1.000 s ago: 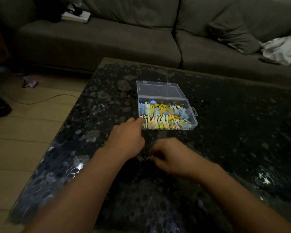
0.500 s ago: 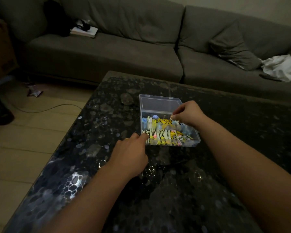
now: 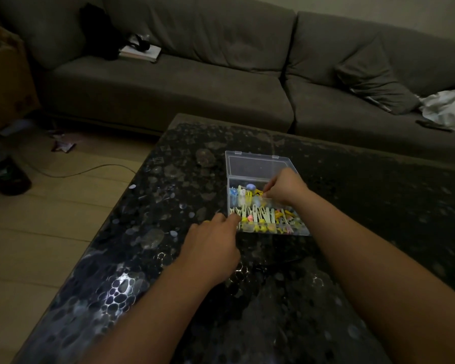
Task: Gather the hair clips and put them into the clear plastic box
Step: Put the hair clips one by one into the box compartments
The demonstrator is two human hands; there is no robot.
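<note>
The clear plastic box (image 3: pixel 258 166) lies open on the dark patterned table (image 3: pixel 168 195), its lid folded flat toward the sofa. Several hair clips (image 3: pixel 258 215) in cream, yellow, pink and blue fill its tray. My right hand (image 3: pixel 284 186) hovers over the tray's far right part, fingers pinched together and pointing left at the clips; whether a clip is between them is hidden. My left hand (image 3: pixel 213 245) rests on the table with its fingertips against the box's near left corner.
A grey sofa (image 3: pixel 195 82) runs behind the table, with a book (image 3: pixel 139 52), a cushion (image 3: pixel 373 82) and a white cloth (image 3: pixel 447 109) on it. To the left on the wooden floor lie a cable (image 3: pixel 90 170) and a dark round object (image 3: pixel 5 174).
My right hand has moved from the table in front of the box up over the tray of clips. My left hand has stayed at the box's near left corner.
</note>
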